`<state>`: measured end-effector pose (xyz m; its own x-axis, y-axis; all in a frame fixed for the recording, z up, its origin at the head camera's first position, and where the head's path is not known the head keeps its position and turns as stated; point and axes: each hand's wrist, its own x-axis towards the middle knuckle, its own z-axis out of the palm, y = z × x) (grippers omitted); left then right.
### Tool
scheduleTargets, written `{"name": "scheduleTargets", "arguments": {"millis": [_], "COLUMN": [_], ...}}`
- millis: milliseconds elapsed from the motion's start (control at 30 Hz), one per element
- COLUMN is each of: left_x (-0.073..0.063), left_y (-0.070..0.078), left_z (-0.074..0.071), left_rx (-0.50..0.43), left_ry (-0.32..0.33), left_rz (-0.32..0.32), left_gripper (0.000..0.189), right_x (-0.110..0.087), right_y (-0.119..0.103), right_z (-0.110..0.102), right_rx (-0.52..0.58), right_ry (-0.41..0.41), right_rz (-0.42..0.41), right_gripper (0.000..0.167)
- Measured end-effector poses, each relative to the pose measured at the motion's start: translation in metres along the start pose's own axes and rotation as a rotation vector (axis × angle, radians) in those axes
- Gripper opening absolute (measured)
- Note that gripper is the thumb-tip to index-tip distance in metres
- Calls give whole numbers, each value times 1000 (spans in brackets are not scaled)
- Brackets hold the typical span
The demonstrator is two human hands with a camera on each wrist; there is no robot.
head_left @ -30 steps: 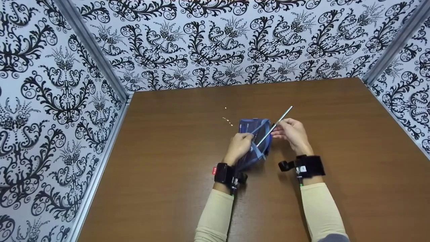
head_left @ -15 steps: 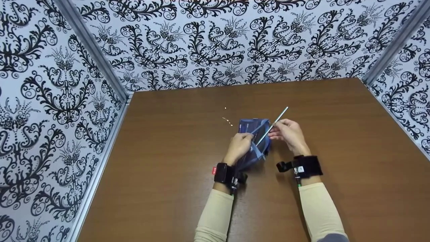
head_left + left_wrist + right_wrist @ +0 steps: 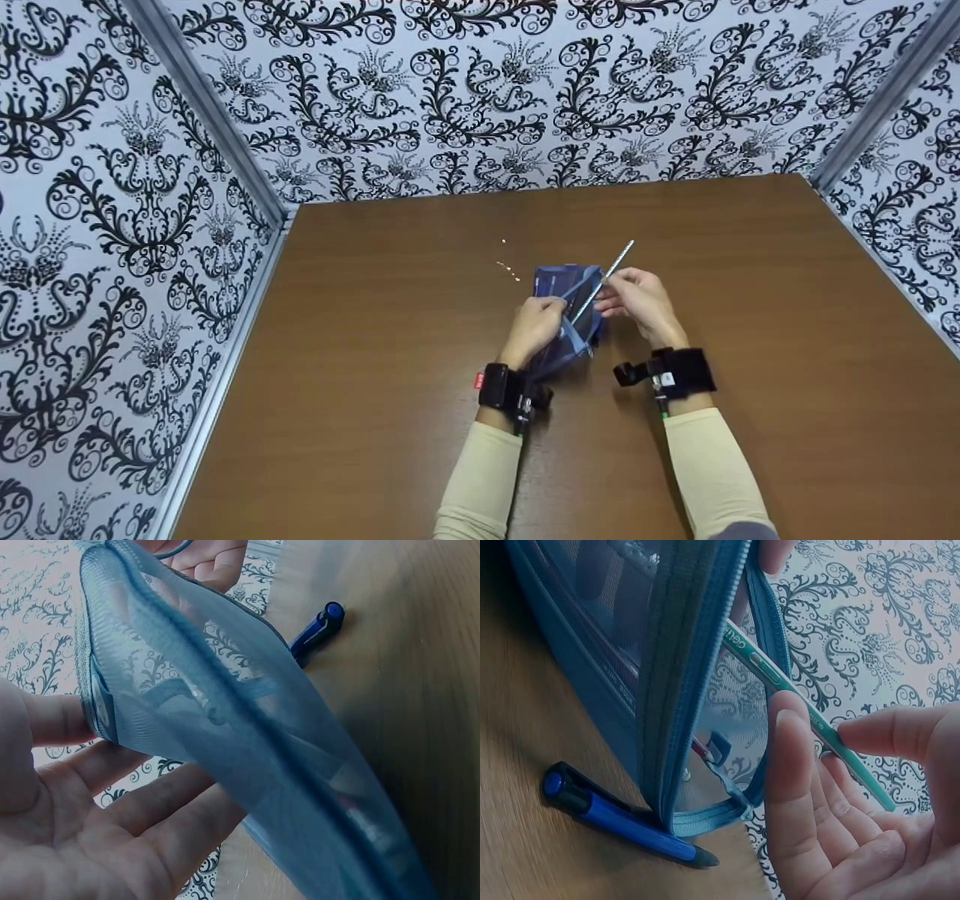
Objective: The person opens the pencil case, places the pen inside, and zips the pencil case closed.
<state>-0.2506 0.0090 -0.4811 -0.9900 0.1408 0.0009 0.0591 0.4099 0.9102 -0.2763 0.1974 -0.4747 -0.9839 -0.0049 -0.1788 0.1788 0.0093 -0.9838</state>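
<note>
My left hand (image 3: pixel 534 328) holds a blue mesh zip pencil case (image 3: pixel 553 280) by its edge, thumb on one side and fingers on the other. The case's zipped mouth gapes toward my right hand (image 3: pixel 643 304). Between thumb and forefinger, the right hand pinches a green pencil (image 3: pixel 829 733), tilted, with one end inside the case's mouth. Through the mesh, some items show inside, too blurred to name for certain. A blue pen (image 3: pixel 622 821) with a black clip lies on the table against the case's lower edge; the left wrist view also shows it.
Small white specks (image 3: pixel 508 268) lie on the brown wooden table (image 3: pixel 360 337), left of the case. Black-and-white patterned walls (image 3: pixel 480 97) with metal corner posts stand at the back and both sides.
My right hand has moved slightly left and down with the pencil, which reaches deeper into the case. The left hand and the case stay in place.
</note>
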Motion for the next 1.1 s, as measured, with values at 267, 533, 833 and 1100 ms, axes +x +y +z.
{"name": "scheduleTargets", "arguments": {"millis": [267, 533, 833, 1100], "left_x": [0, 0, 1, 1], "left_y": [1, 0, -1, -2], "left_z": [0, 0, 0, 0], "left_rx": [-7, 22, 19, 12], "left_ry": [-5, -1, 14, 9], "left_rz": [-4, 0, 11, 4], "left_gripper": [30, 32, 30, 28], "right_x": [0, 0, 1, 0], "right_y": [1, 4, 5, 4], "right_z": [4, 7, 11, 13], "right_rx": [-42, -53, -79, -77], "right_ry": [5, -8, -4, -10], "right_rz": [13, 17, 36, 43], "right_gripper": [16, 15, 17, 19]}}
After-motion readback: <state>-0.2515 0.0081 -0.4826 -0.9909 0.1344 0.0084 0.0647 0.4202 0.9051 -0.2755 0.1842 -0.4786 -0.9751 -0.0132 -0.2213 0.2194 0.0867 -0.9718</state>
